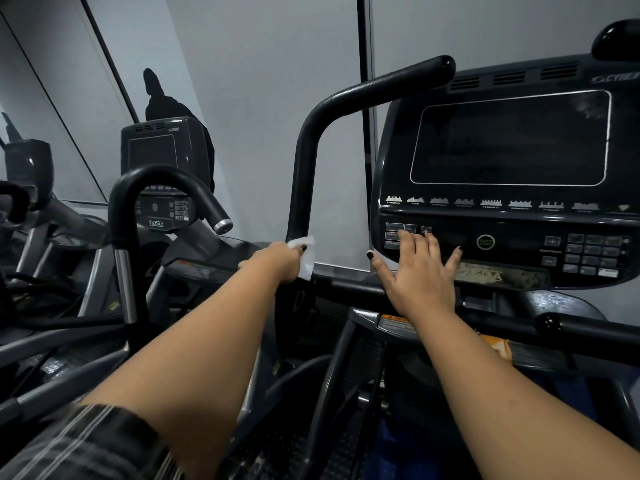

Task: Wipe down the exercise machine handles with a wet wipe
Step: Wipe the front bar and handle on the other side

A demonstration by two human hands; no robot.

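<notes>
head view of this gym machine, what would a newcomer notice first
The white wet wipe stands out brightly at centre, gripped by the left hand around the lower part of the black curved handle. To its right, the right hand lies spread on the console, under its large dark screen.

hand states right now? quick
Left hand: grips wipe against handle.
Right hand: open, fingers spread on console.

Dim, cool indoor light leaves the dark console (512, 233) in deep shadow, while the grey wall (259, 98) reads evenly lit. Wide-angle distortion bends lines at the edges, and the plaid sleeve (86, 445) blurs.
</notes>
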